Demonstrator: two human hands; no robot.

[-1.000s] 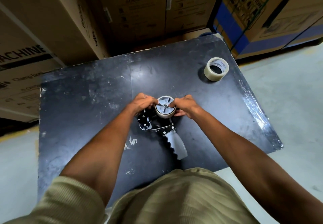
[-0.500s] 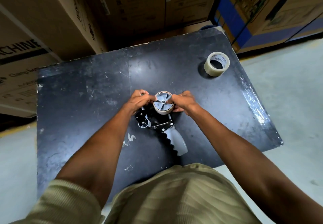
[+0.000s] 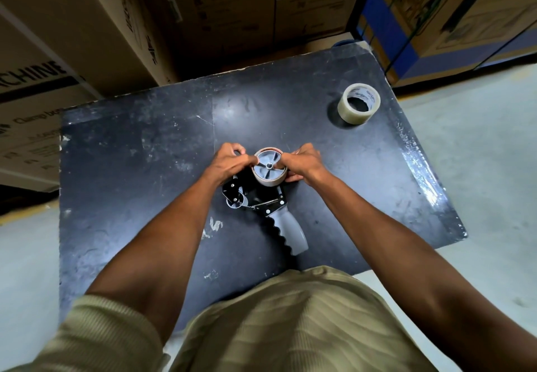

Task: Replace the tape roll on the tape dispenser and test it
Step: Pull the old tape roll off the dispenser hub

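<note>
On the black table [image 3: 130, 168] in front of me, the tape dispenser [image 3: 266, 197] lies on its side, its grey ridged handle [image 3: 292, 233] pointing back toward my body and its black frame toward the left. The nearly spent roll [image 3: 268, 168] sits on the dispenser's grey spoked hub, little more than a brownish core with a thin band of tape around it. My left hand [image 3: 228, 162] comes in from the left, fingers curled, fingertips pinched against the left rim of that roll. My right hand [image 3: 302, 164] comes in from the right, thumb and fingers closed on the right rim, so each grip is clamped on the same roll from opposite sides. Whether the roll has started to come off the hub I cannot tell. The small roller at the dispenser's front end is nearest my left wrist. The new tape roll [image 3: 359, 104] stands flat on the far right corner of the table, well apart from my hands, pale and clear with print inside its core. Cardboard boxes [image 3: 203, 17] are stacked beyond the table's far edge, and one with blue sides stands to the right. My olive ribbed shirt [image 3: 290, 328] fills the bottom of the view
</note>
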